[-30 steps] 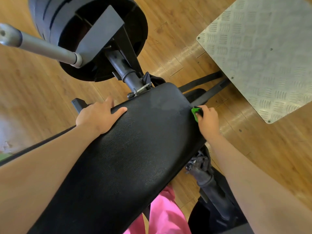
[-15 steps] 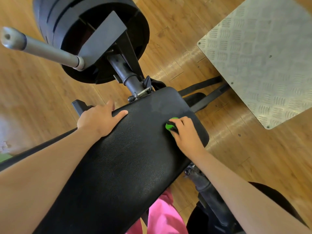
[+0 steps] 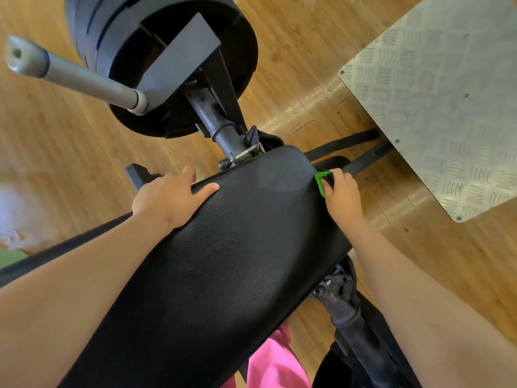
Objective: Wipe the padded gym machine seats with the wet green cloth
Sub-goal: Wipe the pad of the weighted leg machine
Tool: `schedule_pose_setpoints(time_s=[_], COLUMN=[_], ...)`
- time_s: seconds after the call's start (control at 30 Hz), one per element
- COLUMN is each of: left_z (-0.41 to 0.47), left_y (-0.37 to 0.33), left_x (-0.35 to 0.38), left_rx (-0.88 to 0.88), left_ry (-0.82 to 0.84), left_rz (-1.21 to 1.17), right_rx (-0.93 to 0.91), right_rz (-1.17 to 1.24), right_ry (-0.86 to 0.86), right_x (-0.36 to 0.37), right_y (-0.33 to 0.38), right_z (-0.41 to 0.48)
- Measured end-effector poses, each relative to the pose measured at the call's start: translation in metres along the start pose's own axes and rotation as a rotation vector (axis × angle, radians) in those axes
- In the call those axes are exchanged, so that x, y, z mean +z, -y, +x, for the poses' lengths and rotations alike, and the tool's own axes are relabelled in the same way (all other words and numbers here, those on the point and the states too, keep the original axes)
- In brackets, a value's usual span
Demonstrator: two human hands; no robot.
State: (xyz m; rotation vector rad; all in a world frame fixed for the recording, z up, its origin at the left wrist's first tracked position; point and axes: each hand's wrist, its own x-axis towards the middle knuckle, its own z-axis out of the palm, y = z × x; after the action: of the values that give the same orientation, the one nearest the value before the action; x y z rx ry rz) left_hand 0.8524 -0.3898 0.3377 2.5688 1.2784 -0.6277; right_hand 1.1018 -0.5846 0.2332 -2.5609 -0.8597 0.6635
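Left hand [image 3: 170, 197]: fingers [image 3: 189, 172] loosely apart, resting on the seat's [image 3: 223, 261] left edge, probably steadying it.
Right hand [image 3: 342, 198]: fingers clamped on cloth [image 3: 320, 182], wiping the seat's right edge.

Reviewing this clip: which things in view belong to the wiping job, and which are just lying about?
Job: black padded vinyl seat; bright green cloth; right hand holding that cloth at the seat's edge; left hand resting on the seat.
Lying about: stacked black weight plates; grey metal bar; grey tread-pattern metal plate; wooden floor.
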Motion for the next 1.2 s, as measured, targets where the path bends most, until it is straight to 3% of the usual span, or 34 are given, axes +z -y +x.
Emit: schedule_pose_setpoints(time_s=[0.23, 0.33, 0.4, 0.5, 0.63, 0.8, 1.2], left_z=[0.002, 0.002, 0.002, 0.002, 0.003, 0.003, 0.003], left_y=[0.002, 0.002, 0.002, 0.002, 0.0, 0.001, 0.0], left_x=[0.002, 0.003, 0.002, 0.002, 0.0, 0.001, 0.0], left_rx=[0.01, 0.014, 0.012, 0.008, 0.004, 0.0, -0.011], left_ry=[-0.002, -0.003, -0.006, -0.012, -0.006, 0.011, 0.012], left_rz=[-0.005, -0.013, -0.009, -0.015, -0.008, -0.002, -0.041], right_rx=[-0.363, -0.438, -0.406, -0.181, 0.002, 0.078, -0.318], right_rz=[0.04, 0.003, -0.002, -0.001, 0.008, 0.097, 0.208], right_ry=[0.091, 0.143, 0.083, -0.009, 0.006, 0.088, 0.026], right_x=[0.009, 0.013, 0.012, 0.008, 0.002, -0.002, 0.024], right_y=[0.046, 0.051, 0.041, 0.025, 0.013, 0.014, 0.073], right_z=[-0.054, -0.051, -0.036, -0.006, 0.018, 0.016, -0.026])
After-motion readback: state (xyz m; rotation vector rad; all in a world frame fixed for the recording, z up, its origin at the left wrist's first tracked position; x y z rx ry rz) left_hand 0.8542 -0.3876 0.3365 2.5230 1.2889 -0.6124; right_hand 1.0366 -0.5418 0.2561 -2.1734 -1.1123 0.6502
